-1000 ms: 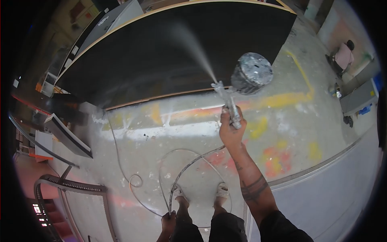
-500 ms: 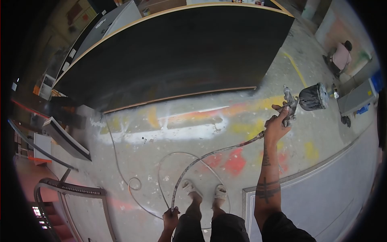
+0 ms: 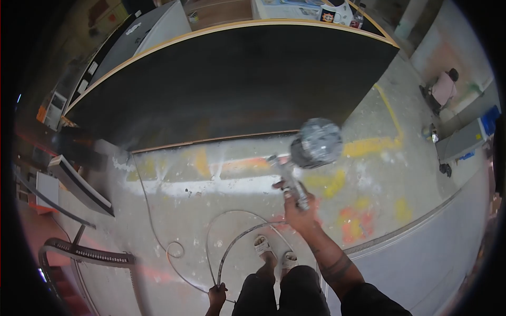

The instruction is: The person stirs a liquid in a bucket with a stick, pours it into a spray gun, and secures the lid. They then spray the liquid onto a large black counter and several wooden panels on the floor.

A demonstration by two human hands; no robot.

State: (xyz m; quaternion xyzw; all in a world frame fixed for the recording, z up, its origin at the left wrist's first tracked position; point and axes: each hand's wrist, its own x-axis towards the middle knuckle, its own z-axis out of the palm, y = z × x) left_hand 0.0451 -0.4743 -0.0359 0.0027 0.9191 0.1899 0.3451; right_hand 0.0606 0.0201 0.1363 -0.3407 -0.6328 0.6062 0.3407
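My right hand (image 3: pixel 299 208) is closed round the handle of a paint spray gun (image 3: pixel 289 176), held out in front of me above the floor. A paint-smeared cup (image 3: pixel 318 143) sits on the gun, slightly blurred. Low in the view, my left hand (image 3: pixel 216 296) is closed on the air hose (image 3: pixel 237 238), which arcs across to the gun. Beyond the gun stands a large black panel (image 3: pixel 226 84) with a light wood edge along its top. Part of its lower edge is hidden by the cup.
Loops of hose (image 3: pixel 176 248) lie on the paint-stained floor (image 3: pixel 174 184) by my feet. A striped board (image 3: pixel 81 184) leans at left. A grey panel (image 3: pixel 411 253) is at right. A person (image 3: pixel 443 90) crouches at far right near a grey box (image 3: pixel 461 141). A mug (image 3: pixel 328 16) stands behind the black panel.
My right hand has swung the spray gun leftward, and its cup now tilts toward me. My left hand stays on the hose, slightly lower. The view has shifted a little.
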